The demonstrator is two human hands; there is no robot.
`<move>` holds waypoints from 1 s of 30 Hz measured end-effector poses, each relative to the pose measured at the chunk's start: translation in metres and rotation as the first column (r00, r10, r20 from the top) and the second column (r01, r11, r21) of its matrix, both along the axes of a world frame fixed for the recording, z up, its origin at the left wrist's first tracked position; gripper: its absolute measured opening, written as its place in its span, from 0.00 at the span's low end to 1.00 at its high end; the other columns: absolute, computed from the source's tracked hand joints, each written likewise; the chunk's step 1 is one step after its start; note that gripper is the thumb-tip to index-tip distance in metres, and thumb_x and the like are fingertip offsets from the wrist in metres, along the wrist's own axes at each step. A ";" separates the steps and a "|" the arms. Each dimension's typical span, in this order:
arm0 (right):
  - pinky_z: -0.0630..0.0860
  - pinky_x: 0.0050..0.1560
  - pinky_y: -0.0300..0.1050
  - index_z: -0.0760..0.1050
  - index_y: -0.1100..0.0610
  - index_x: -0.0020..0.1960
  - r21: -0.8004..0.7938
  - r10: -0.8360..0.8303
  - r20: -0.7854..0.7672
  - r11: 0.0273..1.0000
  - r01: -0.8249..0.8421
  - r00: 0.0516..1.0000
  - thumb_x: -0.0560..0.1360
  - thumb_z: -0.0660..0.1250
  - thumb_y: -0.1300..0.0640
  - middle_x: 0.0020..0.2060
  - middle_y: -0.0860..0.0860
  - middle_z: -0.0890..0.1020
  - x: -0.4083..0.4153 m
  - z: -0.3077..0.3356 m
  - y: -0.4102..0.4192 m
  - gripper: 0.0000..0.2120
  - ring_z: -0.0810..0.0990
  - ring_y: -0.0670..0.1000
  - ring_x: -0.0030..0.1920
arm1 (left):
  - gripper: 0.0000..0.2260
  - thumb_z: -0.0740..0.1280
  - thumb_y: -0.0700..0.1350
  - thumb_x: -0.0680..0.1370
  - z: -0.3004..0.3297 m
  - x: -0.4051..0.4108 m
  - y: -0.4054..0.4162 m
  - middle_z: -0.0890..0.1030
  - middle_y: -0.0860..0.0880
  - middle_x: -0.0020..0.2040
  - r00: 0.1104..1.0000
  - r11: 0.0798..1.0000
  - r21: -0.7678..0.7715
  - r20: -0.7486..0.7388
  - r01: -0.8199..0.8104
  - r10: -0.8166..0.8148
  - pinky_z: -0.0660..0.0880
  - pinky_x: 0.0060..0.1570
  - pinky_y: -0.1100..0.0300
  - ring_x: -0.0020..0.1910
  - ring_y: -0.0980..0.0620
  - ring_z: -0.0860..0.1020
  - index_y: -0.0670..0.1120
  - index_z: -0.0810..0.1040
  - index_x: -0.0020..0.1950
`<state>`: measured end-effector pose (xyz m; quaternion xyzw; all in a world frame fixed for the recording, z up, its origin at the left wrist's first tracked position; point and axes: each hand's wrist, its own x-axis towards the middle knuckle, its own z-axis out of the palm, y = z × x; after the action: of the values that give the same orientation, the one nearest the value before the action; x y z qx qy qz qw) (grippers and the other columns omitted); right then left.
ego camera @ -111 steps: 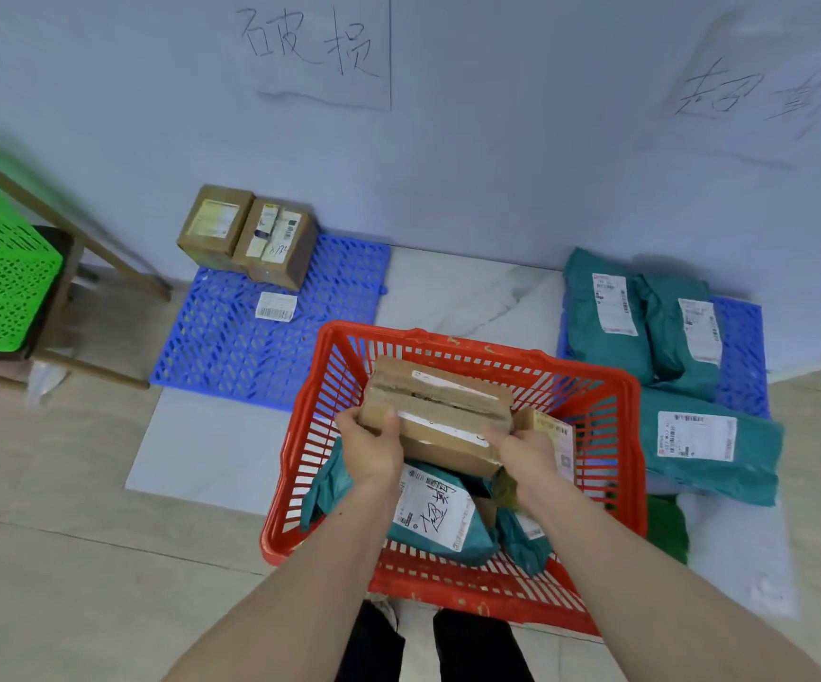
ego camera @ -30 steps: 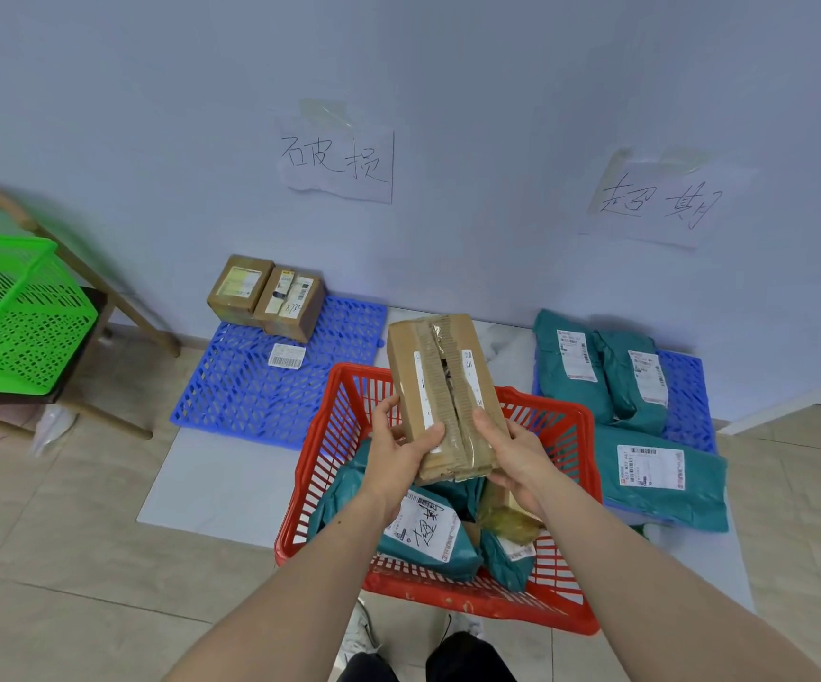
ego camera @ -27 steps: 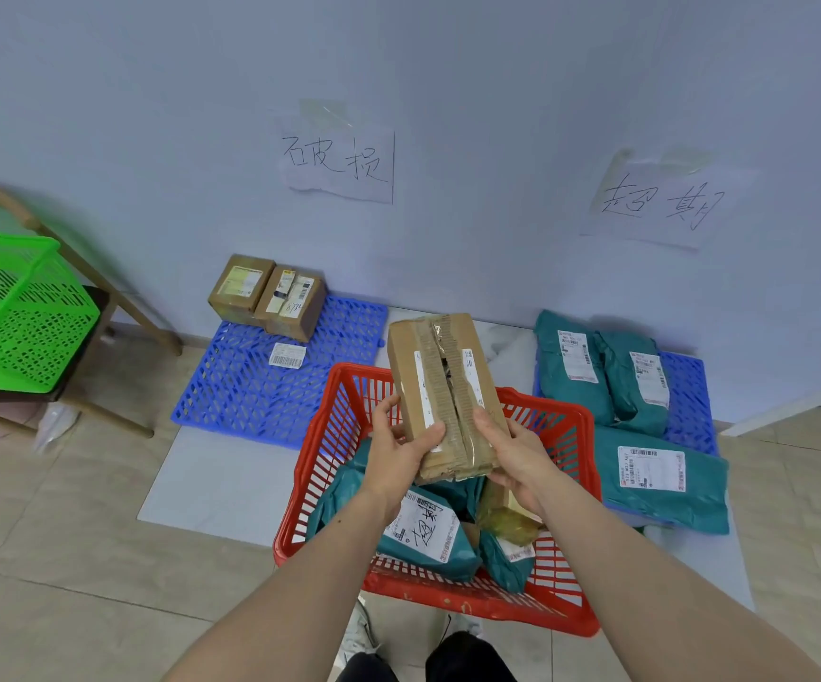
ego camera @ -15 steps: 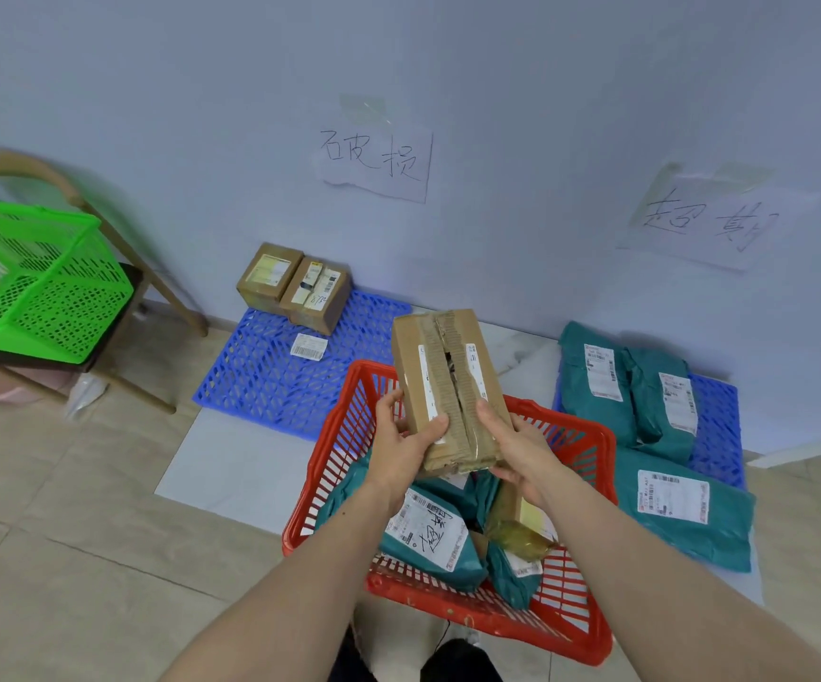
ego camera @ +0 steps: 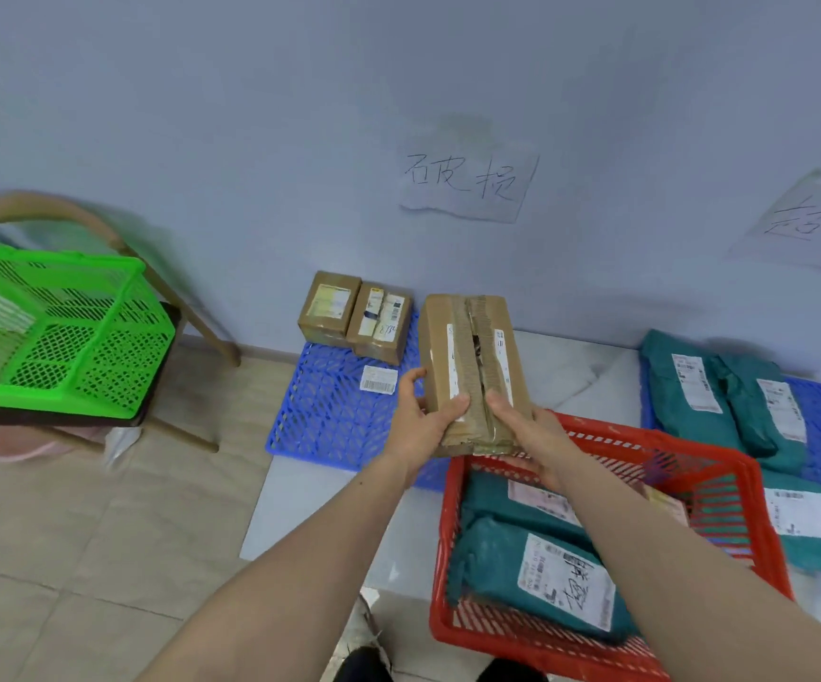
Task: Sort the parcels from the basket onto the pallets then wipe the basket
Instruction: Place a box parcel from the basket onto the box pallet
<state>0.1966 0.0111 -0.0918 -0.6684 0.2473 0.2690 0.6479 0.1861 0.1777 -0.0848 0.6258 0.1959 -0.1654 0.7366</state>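
Standing well off to the left of the hands, a green basket (ego camera: 54, 332) rests on a wooden chair (ego camera: 167, 307), apart from the work. Closer in, just beyond and left of the left hand (ego camera: 423, 425), the left blue pallet (ego camera: 339, 415) lies on the floor under a handwritten wall sign (ego camera: 467, 182), carrying two small cardboard boxes (ego camera: 354, 317) against the wall and a loose label (ego camera: 379, 379). Between the hands is the long cardboard parcel (ego camera: 472, 371), lifted clear of the red basket (ego camera: 452, 548) and tilted with its far end toward the wall. The left hand curls round its near left edge with the thumb laid on top, and the right hand (ego camera: 531, 435) grips the near right edge the same way. The top seam looks torn, with ragged tape and a dark gap along the middle, so it probably belongs on the left pallet. It looks stiff, fairly light and not slippery, yet the split lid could give under pressure, so it is better held by the side walls and underside than by the seam. Below and right of the right hand, the red basket holds teal mailer bags (ego camera: 541, 573), soft and floppy by the look of them. Farther right, more teal bags (ego camera: 723, 386) lie on the right blue pallet (ego camera: 817, 435), so sorting appears partly done and wiping is not yet begun.
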 end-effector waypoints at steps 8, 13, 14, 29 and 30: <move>0.79 0.37 0.41 0.76 0.51 0.55 -0.071 -0.043 -0.040 0.997 0.040 0.998 0.71 0.73 0.38 0.48 0.50 0.85 0.056 -0.024 0.059 0.21 0.84 0.49 0.46 | 0.30 0.70 0.51 0.78 -0.037 0.069 0.051 0.79 0.45 0.62 0.996 0.995 0.070 -0.049 0.075 -0.072 0.81 0.54 0.54 0.55 0.49 0.82 0.52 0.59 0.76; 0.82 0.50 0.50 0.76 0.52 0.51 -0.132 -0.041 -0.094 0.991 0.028 0.995 0.69 0.74 0.38 0.47 0.51 0.84 0.101 -0.055 0.067 0.21 0.84 0.51 0.48 | 0.19 0.64 0.49 0.82 -0.062 0.105 0.051 0.78 0.52 0.60 0.998 0.990 0.128 -0.032 0.066 -0.062 0.78 0.52 0.63 0.58 0.53 0.79 0.52 0.67 0.72; 0.82 0.50 0.51 0.77 0.53 0.52 -0.155 -0.034 -0.106 0.988 0.017 0.994 0.69 0.75 0.38 0.47 0.51 0.85 0.110 -0.061 0.068 0.22 0.84 0.52 0.47 | 0.17 0.63 0.48 0.82 -0.068 0.113 0.050 0.79 0.52 0.60 0.998 0.988 0.145 -0.041 0.059 -0.054 0.78 0.54 0.61 0.58 0.53 0.79 0.52 0.68 0.71; 0.82 0.46 0.50 0.77 0.55 0.57 -0.242 -0.183 -0.227 0.962 0.127 0.957 0.66 0.75 0.36 0.49 0.51 0.83 0.176 -0.186 0.077 0.29 0.83 0.52 0.46 | 0.27 0.65 0.60 0.75 -0.180 0.201 0.047 0.64 0.45 0.73 0.930 0.596 0.714 -0.280 0.367 -0.237 0.63 0.70 0.43 0.72 0.41 0.60 0.52 0.69 0.72; 0.82 0.51 0.53 0.77 0.55 0.58 -0.250 -0.195 -0.233 0.959 0.135 0.953 0.64 0.75 0.34 0.49 0.51 0.84 0.178 -0.195 0.079 0.32 0.83 0.53 0.48 | 0.29 0.66 0.59 0.76 -0.186 0.203 0.048 0.60 0.45 0.75 0.927 0.555 0.743 -0.281 0.375 -0.249 0.60 0.72 0.43 0.74 0.41 0.57 0.52 0.64 0.75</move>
<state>0.3745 0.0903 -0.2873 -0.6756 0.4137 0.2667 0.5489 0.3887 0.2257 -0.2711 0.8949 0.1863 -0.2353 0.3302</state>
